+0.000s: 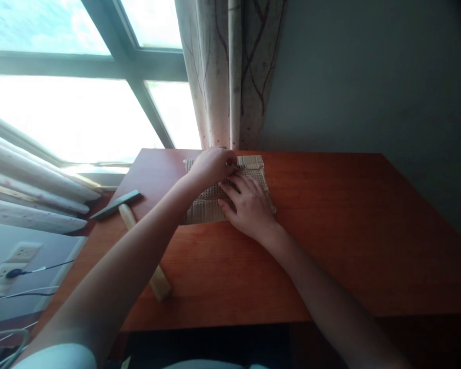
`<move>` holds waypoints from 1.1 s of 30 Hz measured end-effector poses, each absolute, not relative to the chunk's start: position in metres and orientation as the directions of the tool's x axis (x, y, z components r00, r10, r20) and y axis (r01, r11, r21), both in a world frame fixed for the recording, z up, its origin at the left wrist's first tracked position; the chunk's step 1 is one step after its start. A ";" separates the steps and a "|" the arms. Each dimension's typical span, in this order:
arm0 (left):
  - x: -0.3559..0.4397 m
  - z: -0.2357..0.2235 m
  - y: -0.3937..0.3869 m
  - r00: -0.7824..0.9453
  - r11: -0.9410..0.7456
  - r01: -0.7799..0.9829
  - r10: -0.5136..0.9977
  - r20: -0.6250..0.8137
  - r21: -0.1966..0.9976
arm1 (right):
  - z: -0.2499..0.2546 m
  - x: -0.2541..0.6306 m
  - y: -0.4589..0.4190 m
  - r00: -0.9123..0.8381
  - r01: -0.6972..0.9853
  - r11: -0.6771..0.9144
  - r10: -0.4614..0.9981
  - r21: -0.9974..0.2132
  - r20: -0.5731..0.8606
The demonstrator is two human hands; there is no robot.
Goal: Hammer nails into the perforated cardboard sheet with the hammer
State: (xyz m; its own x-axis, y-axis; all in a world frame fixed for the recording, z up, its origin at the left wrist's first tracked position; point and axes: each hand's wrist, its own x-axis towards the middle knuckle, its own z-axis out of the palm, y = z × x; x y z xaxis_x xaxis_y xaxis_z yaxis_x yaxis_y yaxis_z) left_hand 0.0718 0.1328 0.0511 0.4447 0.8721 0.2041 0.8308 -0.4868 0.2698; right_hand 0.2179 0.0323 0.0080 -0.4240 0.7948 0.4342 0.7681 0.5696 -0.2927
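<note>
A piece of corrugated cardboard point(205, 211) lies on the wooden table, its middle patterned with rows of small dark holes. Over its upper part my left hand point(214, 165) is bent with the fingers pinched together; whatever they hold is too small and dark to make out. My right hand point(249, 204) rests on the right half of the cardboard, fingers stretched towards the left fingertips and thumb apart. To the left lies a hammer point(127, 216) with a dark head and a pale wooden handle, partly hidden behind my left forearm.
The reddish wooden table point(349, 220) reaches far to the right. Beyond its back edge hang patterned curtains point(215, 77) beside a bright window point(61, 113). At the lower left, a wall socket point(11, 271) has a plug and cables.
</note>
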 end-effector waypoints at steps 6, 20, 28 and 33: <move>0.070 0.050 0.136 0.479 -0.516 0.835 0.853 0.208 0.192 | 0.007 0.218 0.033 -0.414 0.771 0.568 0.791 -0.290 0.450; 0.071 0.072 0.128 0.468 -0.586 0.758 0.794 0.388 0.285 | 0.004 0.219 0.035 -0.446 0.776 0.570 0.799 -0.271 0.404; 0.064 0.105 0.122 0.253 -0.555 0.711 0.774 0.580 0.431 | 0.005 0.220 0.034 -0.438 0.775 0.560 0.809 -0.292 0.392; 0.029 0.107 0.095 0.272 -0.518 0.744 0.811 0.518 0.422 | 0.005 0.220 0.033 -0.436 0.772 0.561 0.809 -0.297 0.395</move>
State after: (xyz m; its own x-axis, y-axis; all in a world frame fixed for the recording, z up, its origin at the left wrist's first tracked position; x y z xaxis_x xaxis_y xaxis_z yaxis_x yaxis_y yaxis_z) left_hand 0.0295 0.0952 0.1073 0.2719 0.8112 0.5178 0.7438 -0.5185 0.4218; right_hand 0.2203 0.0331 0.0055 -0.4355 0.8087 0.3955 0.7723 0.5614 -0.2973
